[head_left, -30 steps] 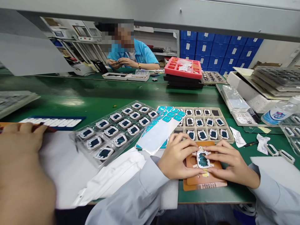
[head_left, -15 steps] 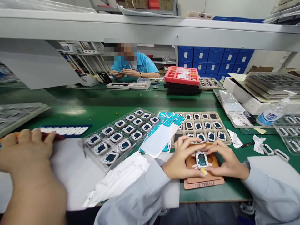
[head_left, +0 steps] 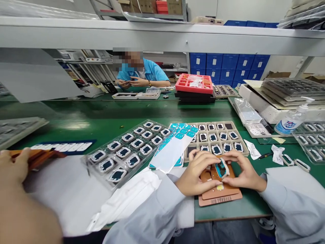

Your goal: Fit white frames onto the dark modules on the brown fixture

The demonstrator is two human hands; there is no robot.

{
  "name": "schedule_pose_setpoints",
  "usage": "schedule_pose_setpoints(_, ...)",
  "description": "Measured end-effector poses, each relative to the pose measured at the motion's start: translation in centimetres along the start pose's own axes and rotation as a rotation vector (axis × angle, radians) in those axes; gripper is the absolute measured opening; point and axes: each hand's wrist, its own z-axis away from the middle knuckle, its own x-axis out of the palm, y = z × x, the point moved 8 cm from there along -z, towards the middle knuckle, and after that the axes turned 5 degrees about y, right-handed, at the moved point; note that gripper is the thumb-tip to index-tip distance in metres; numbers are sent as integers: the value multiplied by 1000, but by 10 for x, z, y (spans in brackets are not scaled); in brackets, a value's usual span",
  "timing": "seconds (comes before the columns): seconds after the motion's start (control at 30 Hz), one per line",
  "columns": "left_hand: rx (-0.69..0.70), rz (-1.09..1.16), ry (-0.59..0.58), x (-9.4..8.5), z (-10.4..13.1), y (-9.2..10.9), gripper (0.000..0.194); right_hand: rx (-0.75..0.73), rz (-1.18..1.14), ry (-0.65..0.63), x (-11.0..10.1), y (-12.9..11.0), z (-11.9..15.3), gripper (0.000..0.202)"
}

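A small white watch frame (head_left: 223, 168) with a teal face stands tilted above an orange-brown fixture block (head_left: 210, 194). My right hand (head_left: 246, 171) pinches it, index finger at its top edge and thumb at its lower edge. My left hand (head_left: 194, 174) curls around the fixture's left side, with its thumb along the front and its fingers over the far edge. A yellow tab (head_left: 219, 186) shows on the fixture near the left thumb. Both arms wear grey sleeves.
A co-worker's hand (head_left: 12, 166) rests by another brown fixture (head_left: 38, 156) at left. Trays of white frames, a clear tray (head_left: 87, 162) and a beige tray (head_left: 244, 146), lie ahead, with a teal sticker sheet (head_left: 169, 156) between. A pump bottle (head_left: 291, 120) stands right; another person sits opposite.
The watch frame has gone from lying nearly flat over the fixture to tilted up on its edge, held at its right side. The co-worker's hand at left has shifted left, uncovering the brown fixture.
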Motion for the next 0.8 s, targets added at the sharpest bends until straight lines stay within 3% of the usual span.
schedule_pose_setpoints(0.13, 15, -48, -8, -1, 2, -1, 47, 91, -118, -35, 3, 13, 3, 61)
schedule_pose_setpoints(0.2, -37, -99, 36, -8, 3, -15, 47, 148, -199, -37, 3, 20, 4, 60)
schedule_pose_setpoints(0.33, -356, -381, 198, -36, 10, -72, 43, 260, -350, -20, 3, 29, 4, 59)
schedule_pose_setpoints(0.43, -584, -631, 167, -50, 18, -112, 45, 309, -407, -31, 6, 30, 5, 62)
schedule_pose_setpoints(0.57, -729, -762, 125, -58, 21, -136, 53, 258, -55, -9, -7, 41, -7, 65)
schedule_pose_setpoints(0.67, -818, -805, 81, -59, 24, -139, 57, 236, 212, 49, -40, 63, -36, 63)
schedule_pose_setpoints(0.8, -888, -824, -3, -58, 28, -135, 53, 322, 570, 159, -91, 111, -78, 63)
